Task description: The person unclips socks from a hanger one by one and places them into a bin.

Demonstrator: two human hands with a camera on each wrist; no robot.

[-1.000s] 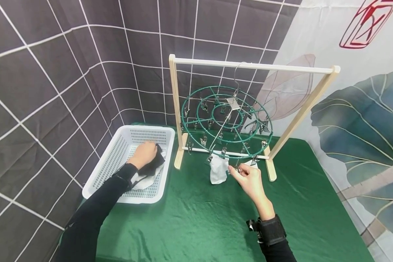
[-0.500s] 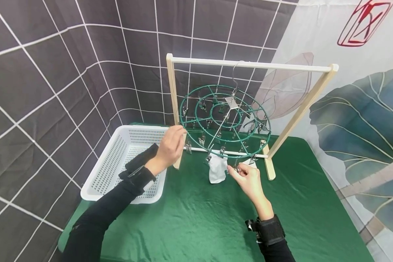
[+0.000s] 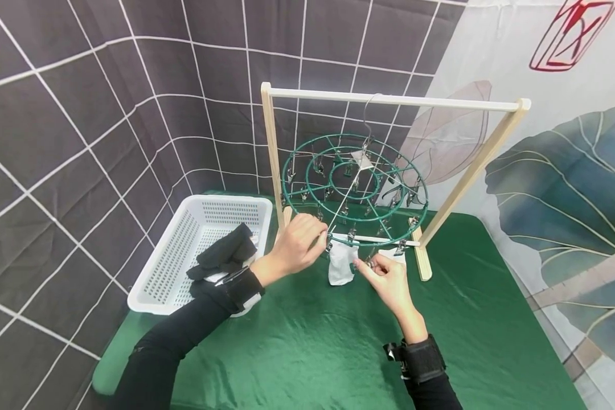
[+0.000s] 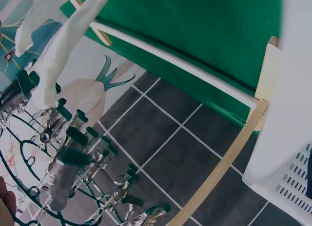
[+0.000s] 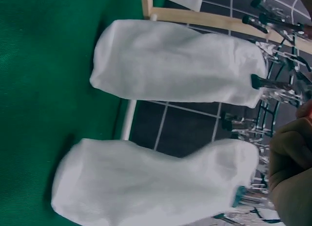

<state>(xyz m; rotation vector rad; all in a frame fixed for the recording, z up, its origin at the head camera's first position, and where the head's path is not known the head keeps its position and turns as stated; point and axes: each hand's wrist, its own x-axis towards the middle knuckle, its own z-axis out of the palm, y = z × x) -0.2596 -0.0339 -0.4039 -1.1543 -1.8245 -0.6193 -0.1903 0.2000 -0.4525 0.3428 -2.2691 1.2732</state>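
My right hand point(image 3: 389, 282) pinches a metal clip point(image 3: 370, 263) below the front rim of a round green clip hanger point(image 3: 307, 199). Two white socks hang there: one point(image 3: 341, 266) left of that hand, the other point(image 3: 394, 254) partly behind it. The right wrist view shows both socks, an upper sock point(image 5: 178, 63) and a lower sock point(image 5: 151, 182), beside my curled fingers point(image 5: 292, 143). My left hand point(image 3: 294, 242) is at the front left rim, fingers bent, thumb close to a clip. Whether it grips anything is hidden. Only a fingertip point(image 4: 7, 201) shows in the left wrist view.
The hanger hooks over a white bar point(image 3: 441, 103) on a wooden stand point(image 3: 492, 148). On the left, a white plastic basket point(image 3: 159, 256) holds dark socks point(image 3: 228, 250) and some white cloth beneath my left forearm. A green cloth point(image 3: 297, 353) covers the table.
My left hand has left the dark socks in the basket and moved right to the hanger's front rim. My right hand stays at its clip. The hanger has shifted slightly.
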